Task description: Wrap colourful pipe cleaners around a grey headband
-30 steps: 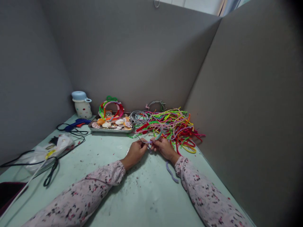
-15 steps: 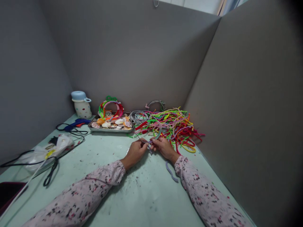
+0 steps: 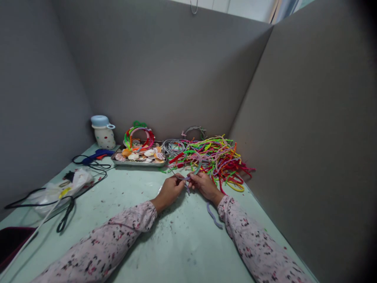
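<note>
Both of my hands meet over the middle of the table, fingers pinched close together. My left hand (image 3: 170, 191) grips a thin wire hoop wound with a purple pipe cleaner (image 3: 187, 189), whose loose end hangs below the fingertips. From the other side my right hand (image 3: 205, 185) pinches the same hoop, and its pale green curved part (image 3: 199, 165) rises above the fingers. A separate purple pipe cleaner (image 3: 213, 216) lies beside my right wrist. Just behind the hands spreads a pile of colourful pipe cleaners (image 3: 216, 155).
A metal tray (image 3: 138, 163) of shells carries colourful wrapped hoops (image 3: 150, 137). Coiled grey wire (image 3: 173, 146) lies beside it. At left are a bottle (image 3: 104, 135), a blue tool (image 3: 98, 155), a plastic bag (image 3: 79, 182) and black cables (image 3: 70, 210). Grey panels (image 3: 165, 70) enclose the table.
The view has shifted slightly. Both hands keep nearly the same place and grip, and the purple end below the fingertips hangs a little lower.
</note>
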`<state>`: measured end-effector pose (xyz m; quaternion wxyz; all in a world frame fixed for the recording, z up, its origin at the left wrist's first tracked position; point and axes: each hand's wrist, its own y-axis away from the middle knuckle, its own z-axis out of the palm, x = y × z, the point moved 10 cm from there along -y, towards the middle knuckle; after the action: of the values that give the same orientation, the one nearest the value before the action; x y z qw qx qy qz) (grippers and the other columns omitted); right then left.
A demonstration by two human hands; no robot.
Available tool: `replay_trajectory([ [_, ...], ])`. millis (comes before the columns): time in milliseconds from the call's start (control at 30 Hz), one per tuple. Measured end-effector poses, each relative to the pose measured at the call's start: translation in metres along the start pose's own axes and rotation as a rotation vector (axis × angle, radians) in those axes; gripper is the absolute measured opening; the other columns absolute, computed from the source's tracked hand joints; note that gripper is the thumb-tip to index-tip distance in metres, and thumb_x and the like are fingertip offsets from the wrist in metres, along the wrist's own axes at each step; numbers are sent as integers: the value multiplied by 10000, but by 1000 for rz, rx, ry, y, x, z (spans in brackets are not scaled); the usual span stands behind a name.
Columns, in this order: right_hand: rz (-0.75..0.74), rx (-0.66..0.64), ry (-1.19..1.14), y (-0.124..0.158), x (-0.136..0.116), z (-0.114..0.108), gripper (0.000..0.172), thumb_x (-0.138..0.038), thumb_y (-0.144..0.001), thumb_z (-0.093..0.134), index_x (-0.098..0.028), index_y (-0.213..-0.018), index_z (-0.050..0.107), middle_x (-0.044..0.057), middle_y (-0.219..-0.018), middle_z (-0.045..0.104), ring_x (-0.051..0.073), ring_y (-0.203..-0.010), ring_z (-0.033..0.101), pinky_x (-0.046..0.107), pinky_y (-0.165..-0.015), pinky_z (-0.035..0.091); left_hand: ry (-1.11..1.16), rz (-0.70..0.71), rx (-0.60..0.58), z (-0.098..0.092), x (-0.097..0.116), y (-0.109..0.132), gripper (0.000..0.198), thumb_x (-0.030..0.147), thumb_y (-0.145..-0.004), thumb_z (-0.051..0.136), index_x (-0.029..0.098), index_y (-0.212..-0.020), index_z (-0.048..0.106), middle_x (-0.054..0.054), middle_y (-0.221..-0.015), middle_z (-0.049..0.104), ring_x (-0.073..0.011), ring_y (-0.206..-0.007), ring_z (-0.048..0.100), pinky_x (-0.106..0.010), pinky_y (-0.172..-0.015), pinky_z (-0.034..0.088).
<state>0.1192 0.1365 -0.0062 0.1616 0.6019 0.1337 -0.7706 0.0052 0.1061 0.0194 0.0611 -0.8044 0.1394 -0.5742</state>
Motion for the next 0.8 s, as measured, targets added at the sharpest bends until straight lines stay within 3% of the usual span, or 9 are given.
replay_trajectory([
  [800,-6,-20,-1,0,0,1,264,-416,-768,681,-152,-772,671,33,-670,647,115,-565,591,208,-488,414,70,-52,-31,2,3,2,275,391,-827,515,140,-785,619,26,-562,523,-105,-496,450,-220,-491,329],
])
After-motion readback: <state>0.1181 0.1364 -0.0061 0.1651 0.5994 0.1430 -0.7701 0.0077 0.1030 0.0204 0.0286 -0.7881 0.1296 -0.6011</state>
